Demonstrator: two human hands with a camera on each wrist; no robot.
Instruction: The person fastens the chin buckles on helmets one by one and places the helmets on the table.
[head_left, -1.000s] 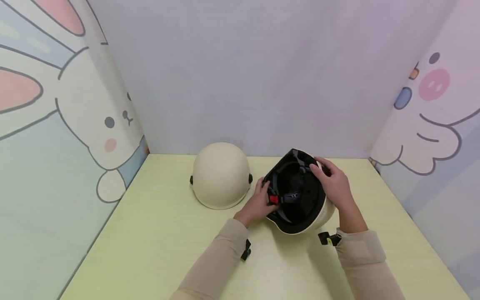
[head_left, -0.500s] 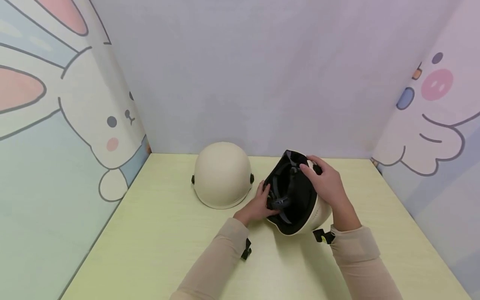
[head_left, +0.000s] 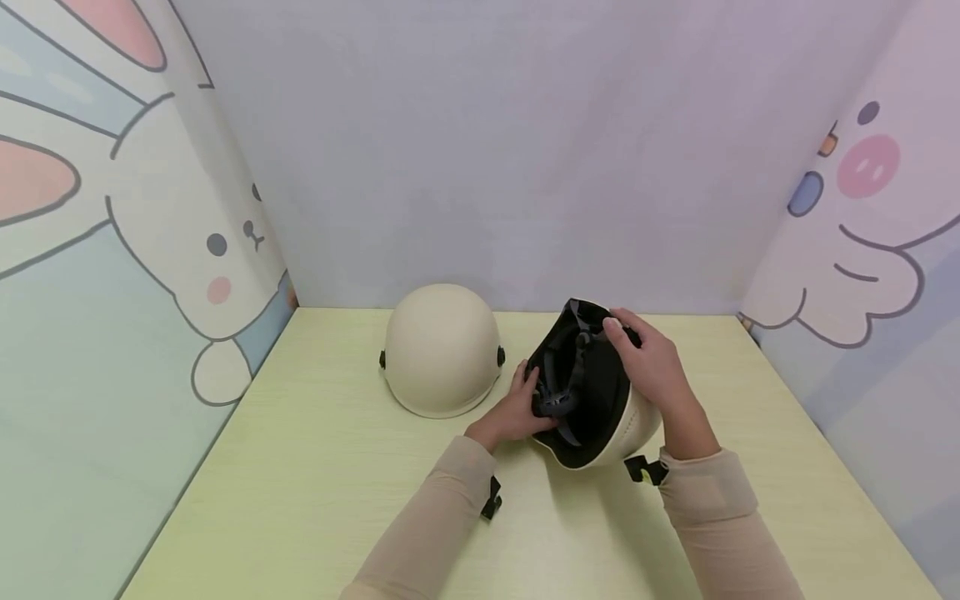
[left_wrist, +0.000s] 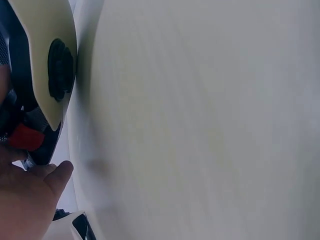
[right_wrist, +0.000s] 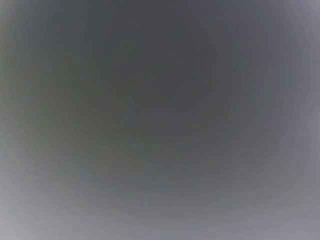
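Just right of the dome-up helmet (head_left: 442,350), the tilted helmet (head_left: 600,400) has its rim gripped by the right hand (head_left: 651,360), while the left hand (head_left: 517,412) seems to pinch the chin strap by its red buckle (left_wrist: 26,137). Better to hold the shell firmly and guide the strap gently.

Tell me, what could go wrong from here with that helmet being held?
First, the tilted helmet might roll or drop if the right hand, gripping its rim, slipped, since its shell is rounded. Second, swinging it leftward could knock the upright helmet, which sits close by on the table. Third, the left hand is right beside the red piece and might get pinched.
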